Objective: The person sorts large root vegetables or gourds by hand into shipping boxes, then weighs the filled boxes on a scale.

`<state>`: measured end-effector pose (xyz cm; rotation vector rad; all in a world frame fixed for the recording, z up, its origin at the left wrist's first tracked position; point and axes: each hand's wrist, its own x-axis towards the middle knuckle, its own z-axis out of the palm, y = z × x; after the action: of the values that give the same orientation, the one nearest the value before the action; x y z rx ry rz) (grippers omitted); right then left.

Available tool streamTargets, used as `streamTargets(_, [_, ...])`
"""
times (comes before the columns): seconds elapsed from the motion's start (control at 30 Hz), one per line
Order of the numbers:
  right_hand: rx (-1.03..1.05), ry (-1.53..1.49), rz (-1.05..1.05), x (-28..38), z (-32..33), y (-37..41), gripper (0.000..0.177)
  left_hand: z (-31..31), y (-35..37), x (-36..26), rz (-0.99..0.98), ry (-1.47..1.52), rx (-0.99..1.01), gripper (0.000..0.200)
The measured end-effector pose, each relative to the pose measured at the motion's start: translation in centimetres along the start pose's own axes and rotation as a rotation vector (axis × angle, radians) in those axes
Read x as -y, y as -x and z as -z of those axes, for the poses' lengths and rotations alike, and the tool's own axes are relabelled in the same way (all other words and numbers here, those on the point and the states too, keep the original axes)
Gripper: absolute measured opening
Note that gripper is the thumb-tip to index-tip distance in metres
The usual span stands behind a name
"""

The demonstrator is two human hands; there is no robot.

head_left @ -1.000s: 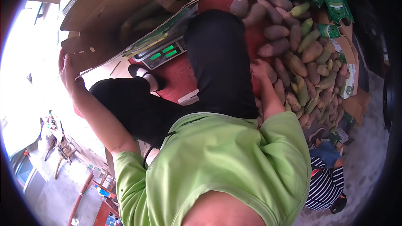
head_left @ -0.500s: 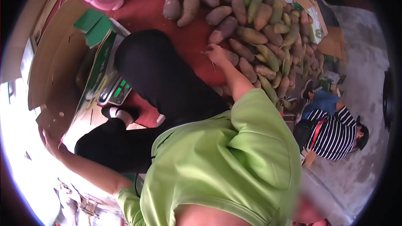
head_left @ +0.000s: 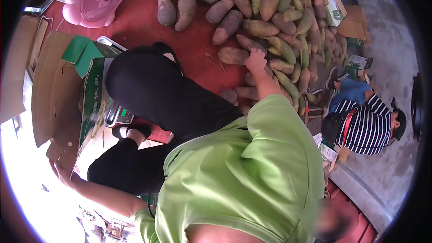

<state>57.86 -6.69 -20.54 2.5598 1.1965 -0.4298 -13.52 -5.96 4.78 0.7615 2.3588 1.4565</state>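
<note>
My right hand (head_left: 256, 60) reaches over the near edge of a heap of thick, long root vegetables, radish-like, brownish-purple to green. Its curled fingers rest at the right end of a brownish radish (head_left: 232, 56); the fingertips are partly hidden. Left of that radish, thin stringy strands (head_left: 218, 64) lie on the red covering (head_left: 200, 47). My left hand (head_left: 63, 173) is low on the left, against the outer edge of an upright cardboard box (head_left: 51, 90). Its fingers look stretched out, though glare washes out part of them.
A pink plastic basket (head_left: 100, 4) stands at the back left. A scale with a lit green display (head_left: 124, 116) sits beside the box, near my legs. On the right, a person in a striped shirt (head_left: 365, 126) crouches beyond the heap. Torn cardboard (head_left: 353, 23) borders the heap.
My right hand has moved right from the thin strands, which now lie loose, onto the radish. My left hand stays by the box. The whole view has shifted slightly.
</note>
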Motion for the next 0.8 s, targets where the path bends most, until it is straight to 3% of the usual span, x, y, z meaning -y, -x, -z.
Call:
streamTargets(0.23, [0.208,0.066,-0.003,-2.8,1.0,1.1,0.071,-0.2,0.7,-0.5,-0.042,0.041,0.017,0.039])
streamTargets(0.3, [0.288,0.111,-0.033,-1.8,2.7,1.8,0.054,-1.0,1.9,-1.8,-0.033,-0.094,-0.024,0.039])
streamTargets(0.53, [0.286,0.169,0.01,-2.3,2.2,0.4,0.05,-0.5,1.0,-0.9,0.003,0.002,-0.04,0.038])
streamTargets(0.6, [0.111,0.067,-0.018,-2.3,0.4,0.4,0.039,-0.2,0.7,-0.5,-0.025,0.042,-0.01,0.038])
streamTargets(0.73, [0.15,0.007,-0.027,-1.5,-2.4,0.0,0.029,0.2,0.4,0.3,-0.063,0.037,-0.009,0.038])
streamTargets(0.8, [0.089,0.179,0.161,-1.0,-2.5,1.1,0.023,1.6,-1.5,2.2,-0.184,-0.094,0.097,0.037])
